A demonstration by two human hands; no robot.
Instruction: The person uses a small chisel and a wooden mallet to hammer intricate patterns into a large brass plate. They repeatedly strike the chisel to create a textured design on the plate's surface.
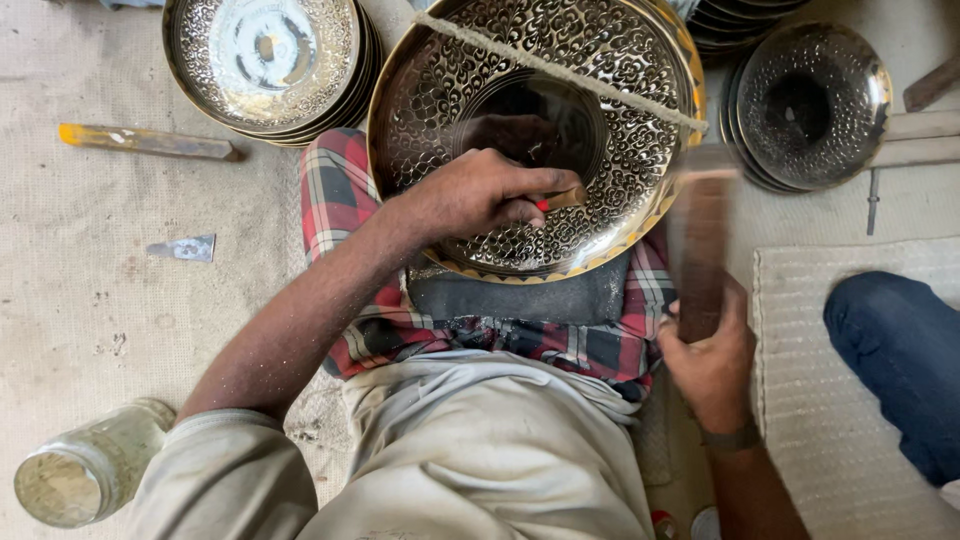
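A large round engraved metal plate (620,90) with a gold rim rests tilted on a dark pad (520,298) across my lap. My left hand (480,195) lies on the plate's lower part, shut on a small chisel (560,197) with a red mark, its tip against the plate's dark centre. My right hand (712,365) is to the right of the plate, gripping a brown wooden mallet (702,250) that is blurred with motion and stands upright beside the plate's rim.
A stack of engraved plates (265,65) lies at top left and another stack (810,105) at top right. A yellow-tipped chisel (145,142) and a small metal piece (183,248) lie on the floor. A glass jar (85,465) lies bottom left. Another person's blue-clad knee (900,350) is at right.
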